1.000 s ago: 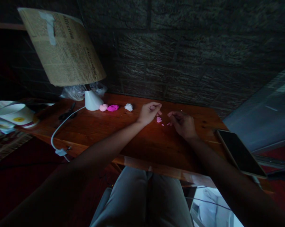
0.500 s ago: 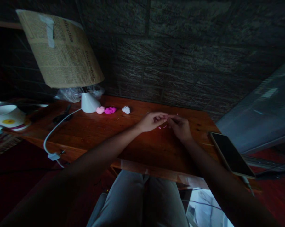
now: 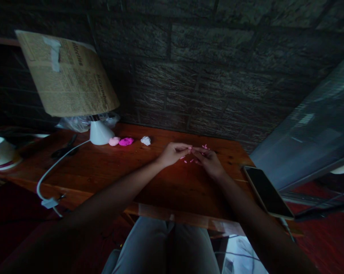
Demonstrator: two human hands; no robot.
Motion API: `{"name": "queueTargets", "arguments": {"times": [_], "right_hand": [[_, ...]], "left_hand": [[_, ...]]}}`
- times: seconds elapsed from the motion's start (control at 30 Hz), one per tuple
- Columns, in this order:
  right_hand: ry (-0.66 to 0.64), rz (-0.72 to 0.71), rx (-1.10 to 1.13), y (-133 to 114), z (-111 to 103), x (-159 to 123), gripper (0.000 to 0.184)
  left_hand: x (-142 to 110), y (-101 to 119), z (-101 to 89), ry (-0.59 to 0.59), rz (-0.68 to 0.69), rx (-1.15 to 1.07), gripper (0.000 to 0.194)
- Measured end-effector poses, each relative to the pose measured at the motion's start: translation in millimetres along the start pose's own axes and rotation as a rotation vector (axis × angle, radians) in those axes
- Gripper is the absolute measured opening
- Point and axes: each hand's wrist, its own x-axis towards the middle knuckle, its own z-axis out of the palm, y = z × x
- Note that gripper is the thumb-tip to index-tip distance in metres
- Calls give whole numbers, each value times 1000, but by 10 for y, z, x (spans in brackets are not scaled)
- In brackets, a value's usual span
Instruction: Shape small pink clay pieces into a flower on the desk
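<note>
Over the wooden table (image 3: 103, 167), my left hand (image 3: 172, 154) and my right hand (image 3: 210, 163) meet at the fingertips. Both pinch a small piece of pink clay (image 3: 190, 149), mostly covered by the fingers. Several small pink clay bits (image 3: 185, 161) lie on the wood just below the hands. More bits form a little pink cluster (image 3: 205, 146) behind my right hand. To the left, a light pink clay lump (image 3: 114, 141) touches a magenta clay lump (image 3: 126, 141), and a white clay lump (image 3: 145, 140) sits apart from them.
A lamp with a newsprint shade (image 3: 67, 76) stands at the back left, its white cord (image 3: 43, 179) hanging over the front edge. Dark scissors (image 3: 64, 149) and a paper cup (image 3: 2, 152) are farther left. A phone (image 3: 267, 192) lies at the right edge, before a stone wall (image 3: 189, 76).
The view has shifted, so the table things appear slightly lower and farther left. My hands stay together at the pink clay, and the pink cluster behind my right hand shows more.
</note>
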Motion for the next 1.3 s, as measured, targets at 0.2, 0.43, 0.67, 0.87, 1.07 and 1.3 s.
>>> {"name": "queueTargets", "arguments": {"times": [0.2, 0.43, 0.67, 0.87, 1.07, 1.3], "right_hand": [[26, -104, -486, -128, -422, -258, 45], [442, 168, -1391, 74, -1250, -1089, 56], [408, -146, -1327, -40, -788, -1090, 47], [222, -288, -943, -311, -100, -537, 30], [229, -494, -773, -239, 266, 125, 26], [358, -504, -546, -58, 125, 120, 25]], "left_hand": [[7, -5, -41, 34, -63, -67, 31], [19, -6, -22, -12, -52, -39, 30], [-7, 32, -23, -33, -29, 69, 28], [3, 82, -84, 39, -41, 34, 29], [38, 67, -81, 143, -24, -23, 32], [59, 86, -78, 162, -77, -69, 37]]}}
